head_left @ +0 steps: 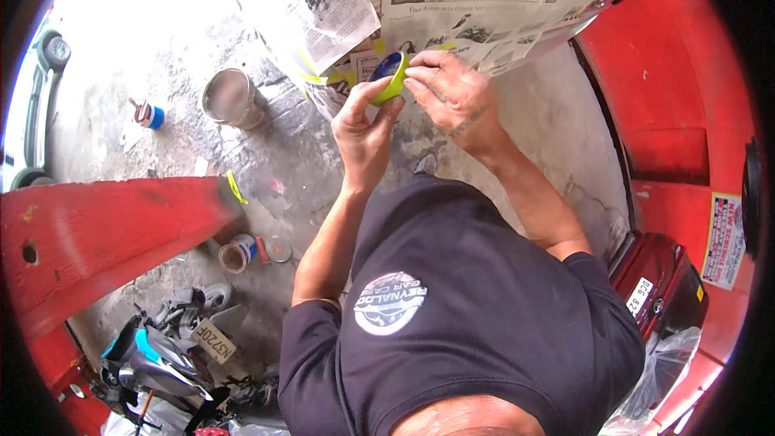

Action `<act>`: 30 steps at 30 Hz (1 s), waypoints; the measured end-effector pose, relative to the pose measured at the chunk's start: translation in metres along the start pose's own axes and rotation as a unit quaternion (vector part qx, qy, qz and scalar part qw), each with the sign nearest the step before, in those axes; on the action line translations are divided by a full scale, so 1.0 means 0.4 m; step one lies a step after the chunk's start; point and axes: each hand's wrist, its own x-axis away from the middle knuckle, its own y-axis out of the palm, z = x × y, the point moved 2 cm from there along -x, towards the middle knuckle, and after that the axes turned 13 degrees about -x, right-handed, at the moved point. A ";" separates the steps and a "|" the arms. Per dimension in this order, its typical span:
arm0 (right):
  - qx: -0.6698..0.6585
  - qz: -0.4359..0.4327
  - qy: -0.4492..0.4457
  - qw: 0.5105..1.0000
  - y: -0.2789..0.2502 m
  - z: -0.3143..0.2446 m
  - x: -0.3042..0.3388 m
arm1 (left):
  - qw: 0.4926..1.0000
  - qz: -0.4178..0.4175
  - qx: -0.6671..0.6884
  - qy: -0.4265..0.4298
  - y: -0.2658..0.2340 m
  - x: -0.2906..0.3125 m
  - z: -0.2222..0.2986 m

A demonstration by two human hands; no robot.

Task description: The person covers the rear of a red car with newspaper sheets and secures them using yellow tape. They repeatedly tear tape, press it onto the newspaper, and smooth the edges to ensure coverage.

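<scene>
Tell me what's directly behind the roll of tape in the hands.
Behind the yellow-green tape roll, held between left hand and right hand, hang newspaper sheets taped over a red panel. What the paper covers stays hidden.

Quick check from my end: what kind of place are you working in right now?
Most likely a vehicle paint or body repair yard. Newspaper is masked over a red body panel, both hands (left hand, right hand) hold a roll of yellow-green masking tape, and an open paint can stands on the stained concrete floor.

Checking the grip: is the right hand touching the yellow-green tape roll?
Touching: the head view shows the right hand fingertips pressed on the tape roll.
</scene>
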 end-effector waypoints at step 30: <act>-0.291 -0.080 0.254 0.919 -0.023 0.074 0.000 | 0.993 -0.115 0.023 0.022 -0.050 -0.025 -0.041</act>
